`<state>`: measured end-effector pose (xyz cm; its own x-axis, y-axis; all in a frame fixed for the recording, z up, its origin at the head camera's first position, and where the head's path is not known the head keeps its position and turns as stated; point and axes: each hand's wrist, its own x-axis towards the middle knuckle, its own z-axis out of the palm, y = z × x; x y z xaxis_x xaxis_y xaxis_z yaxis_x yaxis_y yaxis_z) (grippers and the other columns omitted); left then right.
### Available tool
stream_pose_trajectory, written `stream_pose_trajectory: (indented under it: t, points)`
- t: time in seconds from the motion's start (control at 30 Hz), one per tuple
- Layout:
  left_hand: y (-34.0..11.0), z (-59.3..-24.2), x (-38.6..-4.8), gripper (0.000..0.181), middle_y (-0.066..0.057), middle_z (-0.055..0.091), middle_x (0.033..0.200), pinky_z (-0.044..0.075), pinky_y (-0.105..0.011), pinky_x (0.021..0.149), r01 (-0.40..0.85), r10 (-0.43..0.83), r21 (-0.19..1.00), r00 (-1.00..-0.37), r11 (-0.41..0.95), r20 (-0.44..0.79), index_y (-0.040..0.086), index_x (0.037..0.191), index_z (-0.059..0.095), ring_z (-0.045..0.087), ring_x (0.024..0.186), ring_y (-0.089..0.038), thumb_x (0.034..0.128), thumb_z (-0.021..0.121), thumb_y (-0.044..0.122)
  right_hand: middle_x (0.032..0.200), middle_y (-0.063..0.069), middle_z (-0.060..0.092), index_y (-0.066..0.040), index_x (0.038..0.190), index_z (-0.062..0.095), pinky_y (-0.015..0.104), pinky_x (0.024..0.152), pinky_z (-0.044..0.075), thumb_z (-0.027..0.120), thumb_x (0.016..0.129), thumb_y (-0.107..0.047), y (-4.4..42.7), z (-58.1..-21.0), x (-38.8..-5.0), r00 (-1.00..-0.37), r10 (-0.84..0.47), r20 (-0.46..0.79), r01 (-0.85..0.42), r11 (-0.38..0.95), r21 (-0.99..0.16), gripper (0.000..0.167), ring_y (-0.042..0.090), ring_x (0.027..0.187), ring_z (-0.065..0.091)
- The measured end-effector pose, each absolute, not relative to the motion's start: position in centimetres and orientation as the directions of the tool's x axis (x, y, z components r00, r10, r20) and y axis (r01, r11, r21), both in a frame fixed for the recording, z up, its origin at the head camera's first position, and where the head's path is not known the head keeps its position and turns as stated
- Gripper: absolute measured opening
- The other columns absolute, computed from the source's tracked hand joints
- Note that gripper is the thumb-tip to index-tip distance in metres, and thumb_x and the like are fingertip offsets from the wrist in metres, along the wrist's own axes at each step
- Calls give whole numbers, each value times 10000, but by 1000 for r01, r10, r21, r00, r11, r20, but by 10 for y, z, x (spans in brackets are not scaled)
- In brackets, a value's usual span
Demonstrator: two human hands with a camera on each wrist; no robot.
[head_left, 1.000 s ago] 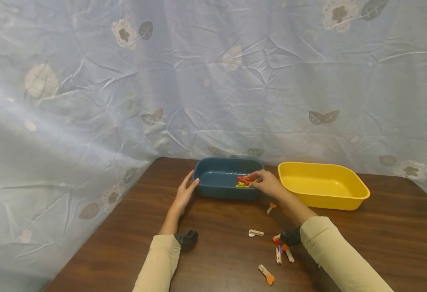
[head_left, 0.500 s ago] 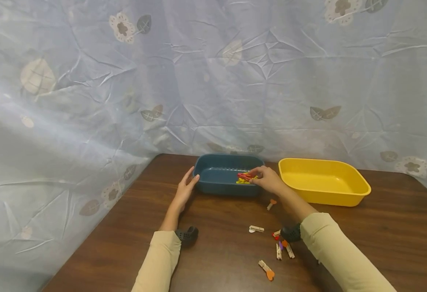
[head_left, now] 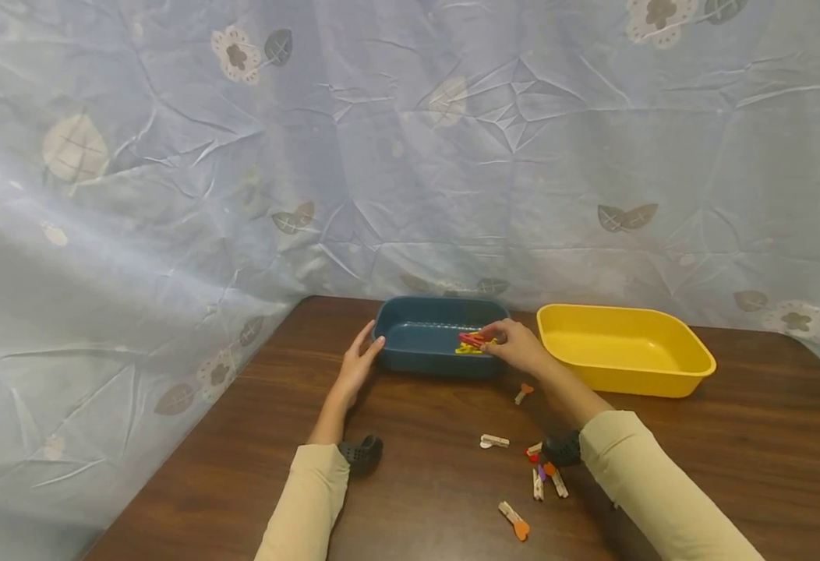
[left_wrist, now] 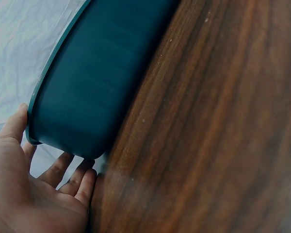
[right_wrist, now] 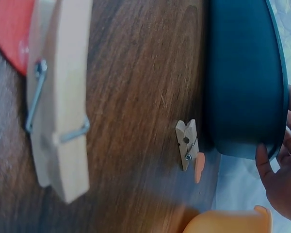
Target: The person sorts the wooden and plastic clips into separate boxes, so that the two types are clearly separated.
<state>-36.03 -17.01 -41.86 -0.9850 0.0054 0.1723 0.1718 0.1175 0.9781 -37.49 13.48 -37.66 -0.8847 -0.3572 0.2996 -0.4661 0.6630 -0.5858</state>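
Note:
A dark blue plastic bin [head_left: 438, 365] stands near the back of the table. My left hand [head_left: 355, 370] rests against its left end, thumb at the rim and fairly straight fingers along the outside, as the left wrist view also shows. At the bin's right front my right hand [head_left: 518, 349] reaches over the rim, thumb and fingertips pinching a red clip [head_left: 471, 340]. Yellow clips [head_left: 468, 350] lie under it inside the bin. In the right wrist view the bin's wall [right_wrist: 245, 77] hides the clips and most of the fingertips.
A yellow bin [head_left: 634, 380] stands to the right. Wooden clothespins with coloured hearts lie on the table: one white [head_left: 495, 441], one orange near the bin [head_left: 524, 393], another orange one [head_left: 514, 520] at the front, and several [head_left: 539, 485] beside the right wrist's black strap [head_left: 562, 449].
The head view has shifted slightly, so the bins sit a little higher in the picture. Both hands keep their places at the blue bin, and the red clip has hardly moved.

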Motion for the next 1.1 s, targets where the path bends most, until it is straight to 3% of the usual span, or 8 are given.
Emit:
stream_pose_trajectory:
  t: [0.23, 0.63, 0.9, 1.1]
  points:
    - [-168, -422, -363, 556, -202, 303, 1423, 301, -501, 990, 177, -19, 976, -983, 127, 181, 175, 1435, 328, 335, 1259, -356, 940, 530, 326, 1140, 200, 524, 8, 1213, 547, 376, 655, 472, 679, 834, -178, 135, -376, -371, -889, -335, 311, -457, 678, -576, 442, 266, 843, 546]
    - [-166, -397, -341, 563, -274, 257, 1419, 292, -536, 982, 182, 38, 976, -983, 118, 179, 70, 1443, 273, 310, 1256, -411, 962, 503, 251, 1124, 161, 537, 3, 1155, 585, 492, 858, 415, 637, 879, -150, 151, -364, -363, -823, -414, 389, -568, 623, -538, 320, 373, 1023, 504]
    - [-164, -397, -342, 570, -270, 261, 1419, 290, -530, 985, 177, 42, 977, -984, 117, 173, 86, 1446, 273, 311, 1258, -406, 960, 505, 270, 1077, 132, 577, -11, 1118, 609, 456, 797, 463, 620, 890, -135, 185, -339, -325, -808, -454, 376, -589, 604, -537, 260, 304, 967, 530]
    - [-166, -398, -341, 564, -250, 257, 1428, 286, -524, 990, 174, 43, 979, -984, 110, 170, 83, 1447, 270, 304, 1267, -391, 962, 502, 255, 1087, 91, 594, -44, 1105, 619, 448, 775, 471, 601, 903, -133, 216, -341, -283, -808, -471, 353, -586, 587, -558, 221, 291, 974, 547]
